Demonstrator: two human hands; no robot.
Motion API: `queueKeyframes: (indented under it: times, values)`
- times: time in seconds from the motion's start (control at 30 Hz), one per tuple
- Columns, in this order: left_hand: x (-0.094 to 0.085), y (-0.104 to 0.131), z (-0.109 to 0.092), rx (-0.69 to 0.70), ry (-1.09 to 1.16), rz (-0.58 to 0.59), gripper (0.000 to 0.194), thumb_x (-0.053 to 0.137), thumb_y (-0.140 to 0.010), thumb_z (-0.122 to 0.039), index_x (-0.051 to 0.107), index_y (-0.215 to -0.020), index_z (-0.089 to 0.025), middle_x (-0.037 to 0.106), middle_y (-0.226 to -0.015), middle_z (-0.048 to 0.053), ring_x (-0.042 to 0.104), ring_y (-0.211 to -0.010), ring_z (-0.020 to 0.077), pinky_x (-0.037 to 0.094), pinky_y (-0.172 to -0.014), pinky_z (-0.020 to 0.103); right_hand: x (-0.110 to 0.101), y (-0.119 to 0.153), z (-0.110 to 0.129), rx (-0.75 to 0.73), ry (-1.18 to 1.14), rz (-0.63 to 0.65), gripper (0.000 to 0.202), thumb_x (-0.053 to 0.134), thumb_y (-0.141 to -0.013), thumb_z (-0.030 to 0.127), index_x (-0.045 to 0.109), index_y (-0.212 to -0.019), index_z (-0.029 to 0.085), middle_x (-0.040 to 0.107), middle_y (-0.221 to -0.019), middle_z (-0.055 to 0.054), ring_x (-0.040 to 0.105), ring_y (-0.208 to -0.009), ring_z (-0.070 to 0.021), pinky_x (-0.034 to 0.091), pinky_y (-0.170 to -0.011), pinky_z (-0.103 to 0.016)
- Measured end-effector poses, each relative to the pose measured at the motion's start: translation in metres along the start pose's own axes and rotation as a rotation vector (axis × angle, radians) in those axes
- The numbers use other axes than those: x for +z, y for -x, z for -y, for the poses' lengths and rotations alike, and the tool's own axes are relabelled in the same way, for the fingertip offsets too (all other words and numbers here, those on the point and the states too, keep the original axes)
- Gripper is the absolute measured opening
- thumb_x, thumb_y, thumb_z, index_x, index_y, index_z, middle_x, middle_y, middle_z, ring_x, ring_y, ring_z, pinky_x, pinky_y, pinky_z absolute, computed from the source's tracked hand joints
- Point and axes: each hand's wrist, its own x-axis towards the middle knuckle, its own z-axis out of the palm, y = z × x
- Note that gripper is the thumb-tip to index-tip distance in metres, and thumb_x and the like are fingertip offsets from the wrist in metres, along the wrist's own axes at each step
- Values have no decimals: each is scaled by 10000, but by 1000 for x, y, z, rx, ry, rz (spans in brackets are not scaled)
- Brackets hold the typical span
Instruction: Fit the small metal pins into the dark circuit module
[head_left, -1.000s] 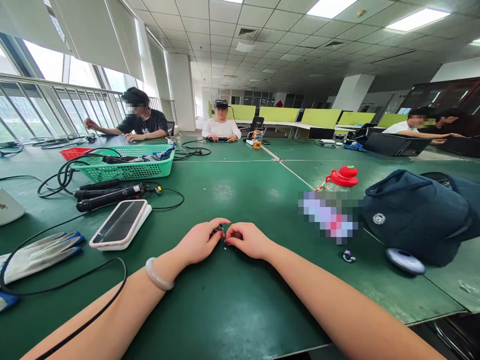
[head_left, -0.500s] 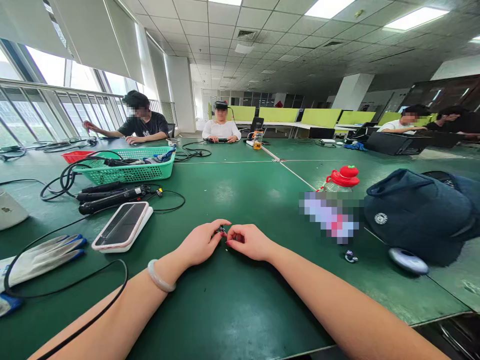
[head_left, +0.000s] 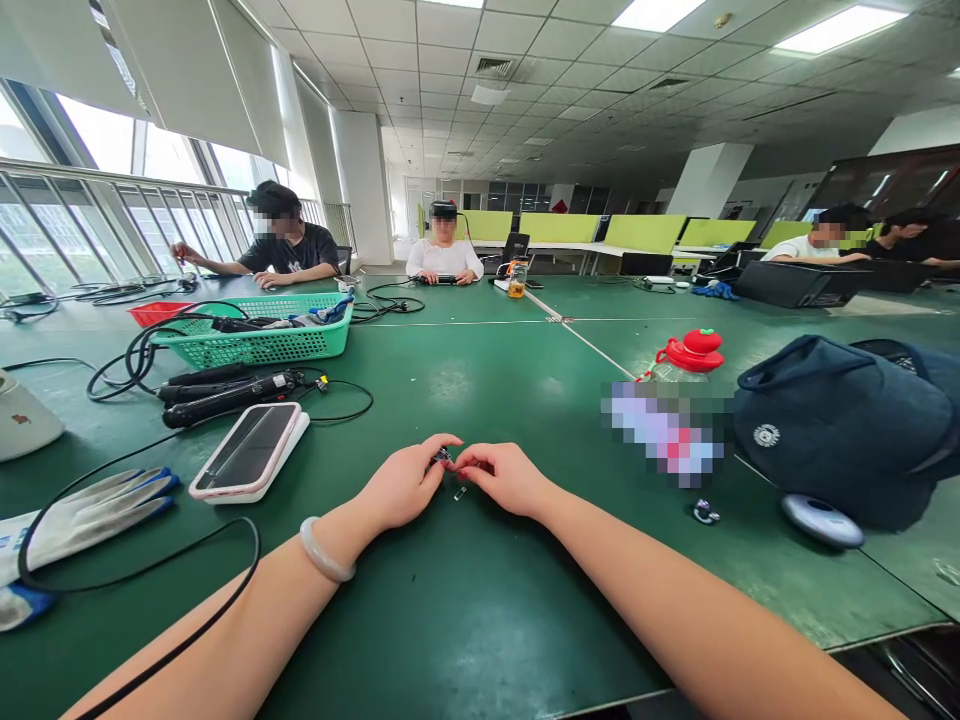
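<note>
A small dark, shiny object (head_left: 442,456) is pinched between the thumb and fingers of my left hand (head_left: 401,487), just above the green table (head_left: 465,610). My right hand (head_left: 514,478) meets it from the right, thumb and fingertips closed together at the object's edge. Whatever is between those right fingertips is too small to make out. Just below them shows a tiny pale strip (head_left: 460,492); I cannot tell whether it lies on the table or hangs from the fingers.
To the left are a phone (head_left: 251,450), black handheld devices (head_left: 229,398), gloves (head_left: 112,500), a cable and a green basket (head_left: 262,345). On the right stand a red-lidded bottle (head_left: 690,358), a dark backpack (head_left: 840,430), a white oval case (head_left: 823,522) and a small shiny item (head_left: 705,512). Other people sit farther off.
My right fingertips have moved slightly up and closer to the dark object. The pale strip below them shows more fully now. My left hand keeps its pinch.
</note>
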Motion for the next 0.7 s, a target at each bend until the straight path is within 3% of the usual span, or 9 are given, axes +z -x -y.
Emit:
queueKeyframes:
  times: [0.23, 0.43, 0.7]
  values:
    - [2, -1, 4, 0, 23, -20, 239, 340, -887, -240, 473, -1086, -234, 660, -859, 5, 606, -769, 164, 441, -708, 286, -1, 1, 4, 24, -44, -7, 132, 501, -812, 206, 627, -852, 202, 685, -788, 7, 606, -697, -104, 445, -691, -228]
    - [5, -4, 9, 32, -37, -15, 245, 384, -875, -233, 525, -1074, -242, 660, -915, 17, 595, -820, 179, 443, -728, 298, -2, 1, 4, 4, 79, -15, 101, 552, -784, 229, 649, -777, 201, 601, -651, 34, 474, -560, -78, 372, -571, -201]
    - [5, -4, 12, 109, -42, -72, 244, 462, -836, -191, 600, -1031, -241, 635, -1009, 22, 571, -924, 172, 441, -818, 296, -1, 2, 5, -37, 139, -26, 126, 542, -781, 230, 664, -798, 205, 615, -757, 11, 480, -589, -76, 384, -592, -204]
